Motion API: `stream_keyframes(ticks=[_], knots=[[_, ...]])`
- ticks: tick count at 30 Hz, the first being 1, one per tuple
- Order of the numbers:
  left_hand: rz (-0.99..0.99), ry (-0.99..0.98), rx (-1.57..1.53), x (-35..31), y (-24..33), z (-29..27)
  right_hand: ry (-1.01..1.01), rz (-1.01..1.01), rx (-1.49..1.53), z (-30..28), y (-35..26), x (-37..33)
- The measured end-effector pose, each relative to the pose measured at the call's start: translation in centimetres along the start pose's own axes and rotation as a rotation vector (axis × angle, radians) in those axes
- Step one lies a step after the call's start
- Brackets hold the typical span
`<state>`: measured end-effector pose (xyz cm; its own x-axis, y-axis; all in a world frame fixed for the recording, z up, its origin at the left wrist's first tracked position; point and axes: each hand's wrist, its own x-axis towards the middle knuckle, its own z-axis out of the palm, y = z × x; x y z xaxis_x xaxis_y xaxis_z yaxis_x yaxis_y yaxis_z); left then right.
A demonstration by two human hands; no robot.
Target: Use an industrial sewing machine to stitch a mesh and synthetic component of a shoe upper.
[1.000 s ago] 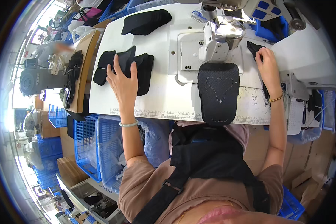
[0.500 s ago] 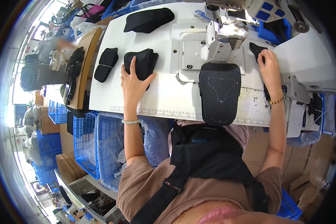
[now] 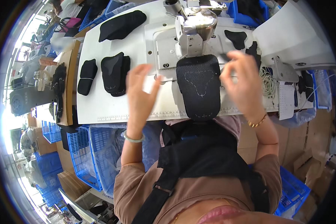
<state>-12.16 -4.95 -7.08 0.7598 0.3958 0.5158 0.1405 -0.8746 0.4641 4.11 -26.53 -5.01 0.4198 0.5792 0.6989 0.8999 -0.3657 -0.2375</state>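
Note:
A black mesh fabric panel (image 3: 198,87) with a white stitched or drawn outline lies under the sewing machine head (image 3: 198,26), its near end over the table edge. My left hand (image 3: 141,87) hovers to its left, blurred, thumb and fingers apart, holding nothing. At the panel's right, my right hand (image 3: 244,84) is closed, its thumb and fingers pinched by a small dark piece (image 3: 224,57) whose shape is smeared. Beyond it lies a black three-lobed fabric piece (image 3: 235,39). A stack of black panels (image 3: 117,78) sits left of my left hand.
A tied black bundle (image 3: 86,78) and a black fabric pile (image 3: 123,25) lie on the white table (image 3: 138,106). Dark scraps (image 3: 254,52) and pale thread (image 3: 266,83) are at the right. Blue crates (image 3: 84,149) stand below left; a blue bin (image 3: 246,13) is behind.
My left hand has left the panel stack and moved right. My right hand has come off the black piece at the right and in toward the mesh panel. The whole view has shifted.

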Motion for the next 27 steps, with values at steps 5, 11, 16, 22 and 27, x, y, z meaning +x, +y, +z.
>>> stream_keyframes(ticks=[5, 11, 16, 22, 27], knots=[[0.018, -0.159, -0.175, 1.0, 4.0, 2.8, -0.157, -0.145, 0.076, 1.8, -4.5, -2.8], [0.059, -0.372, -0.266, 2.9, 3.1, 2.7, -0.052, -0.131, 0.116, 2.5, -4.0, -4.0], [-0.480, -0.491, -1.197, 2.3, 5.7, 2.9, 0.013, -0.082, 0.162, 2.3, -3.4, -3.6], [-0.803, -0.344, -1.480, 3.6, 7.6, 3.3, 0.193, -0.163, 0.155, 2.4, -3.3, -0.5], [-0.540, -0.024, -1.632, 5.0, 8.6, 3.3, 0.288, 0.192, 0.661, 1.7, -3.7, 1.1]])
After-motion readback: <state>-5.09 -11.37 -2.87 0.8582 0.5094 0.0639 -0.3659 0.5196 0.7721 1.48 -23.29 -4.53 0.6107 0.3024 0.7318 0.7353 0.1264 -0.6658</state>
